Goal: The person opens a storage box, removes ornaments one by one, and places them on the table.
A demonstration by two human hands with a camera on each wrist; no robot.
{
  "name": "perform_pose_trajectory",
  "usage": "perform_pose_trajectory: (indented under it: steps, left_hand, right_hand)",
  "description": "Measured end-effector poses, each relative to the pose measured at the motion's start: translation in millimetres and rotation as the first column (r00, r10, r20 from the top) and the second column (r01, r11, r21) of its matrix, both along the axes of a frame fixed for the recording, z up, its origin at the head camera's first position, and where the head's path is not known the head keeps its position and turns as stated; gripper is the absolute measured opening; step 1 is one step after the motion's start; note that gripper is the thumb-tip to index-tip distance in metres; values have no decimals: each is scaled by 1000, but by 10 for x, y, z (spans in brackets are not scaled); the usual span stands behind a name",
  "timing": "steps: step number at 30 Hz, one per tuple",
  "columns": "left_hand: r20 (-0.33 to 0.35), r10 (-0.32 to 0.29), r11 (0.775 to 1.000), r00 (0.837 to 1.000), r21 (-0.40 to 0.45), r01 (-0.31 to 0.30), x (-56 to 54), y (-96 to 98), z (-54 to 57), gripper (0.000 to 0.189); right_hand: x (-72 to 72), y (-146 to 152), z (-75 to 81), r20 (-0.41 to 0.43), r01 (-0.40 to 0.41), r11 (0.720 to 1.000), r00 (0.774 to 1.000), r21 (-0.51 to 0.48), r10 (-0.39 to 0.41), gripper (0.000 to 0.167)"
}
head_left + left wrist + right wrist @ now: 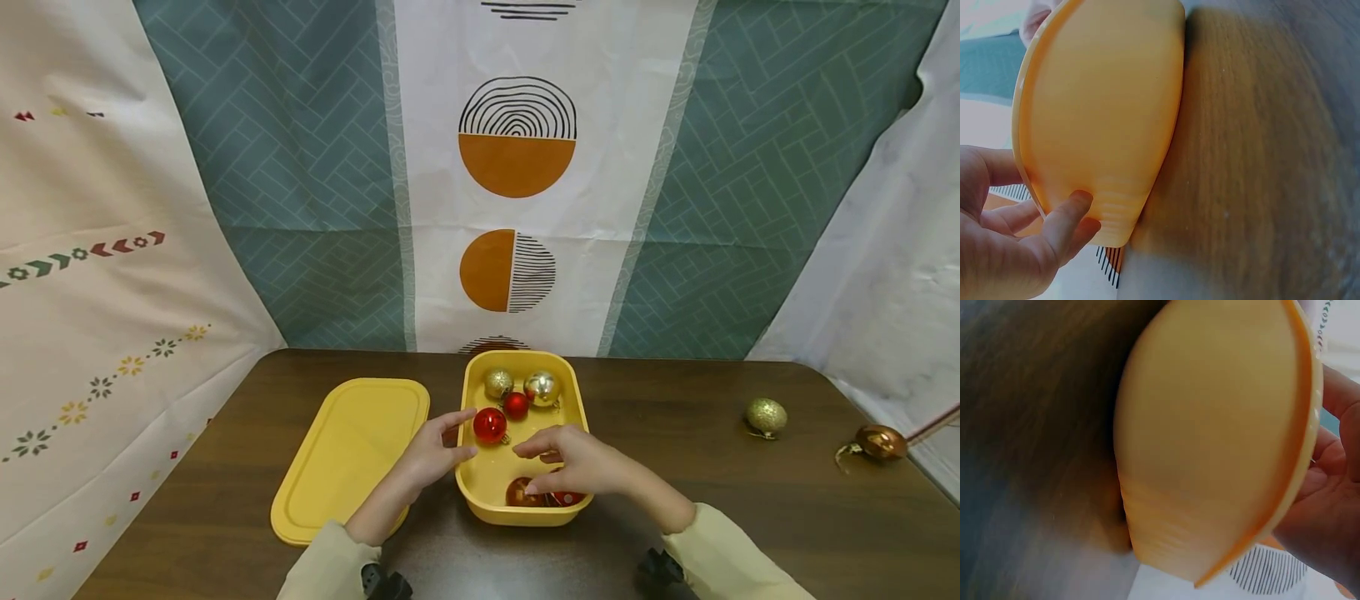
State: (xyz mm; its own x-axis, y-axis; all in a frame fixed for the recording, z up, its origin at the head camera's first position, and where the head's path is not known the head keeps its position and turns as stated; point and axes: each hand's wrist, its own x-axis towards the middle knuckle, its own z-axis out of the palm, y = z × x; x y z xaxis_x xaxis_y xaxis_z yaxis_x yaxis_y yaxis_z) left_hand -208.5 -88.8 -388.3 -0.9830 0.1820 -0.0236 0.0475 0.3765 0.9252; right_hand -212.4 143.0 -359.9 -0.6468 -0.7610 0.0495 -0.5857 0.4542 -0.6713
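A yellow plastic box (525, 518) stands on the table with several Christmas baubles inside. Toward its far end are a glittery gold bauble (498, 384), a shiny gold one (542, 388) and a small red one (515, 406); a shiny red bauble (490, 425) lies by the left wall. My left hand (433, 450) is at the left rim, fingers loosely spread, some against the outer wall (1104, 125) in the left wrist view. Over the near right part hovers my right hand (581, 460), fingers loosely bent above a copper bauble (519, 492) and a partly hidden red patterned bauble (567, 498).
The yellow lid (352, 458) lies flat left of the box. Farther right on the table are a glittery gold-green bauble (766, 417) and a copper bauble (882, 442) near the edge. Patterned cloth (517, 275) hangs behind the table.
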Motion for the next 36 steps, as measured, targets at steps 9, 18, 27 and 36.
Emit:
perform_pose_trajectory:
  steps: [9,18,27,36]
  left_hand:
    - [4,-11,1000,1000,26,10,14,-6,-5,49]
    - [11,-19,998,1000,52,19,16,-21,-11,50]
    - [13,-12,999,1000,49,11,15,-20,-11,50]
    - [13,-2,1000,1000,23,2,4,-13,-21,50]
  right_hand:
    - [-16,-82,-34,-84,-108,990,990,91,116,37]
    - [-35,-135,-37,-169,-110,976,975,188,143,27]
    - [-34,-138,-25,-133,-103,979,983,175,127,25]
    - [-20,-91,-5,-73,-75,993,994,95,82,29]
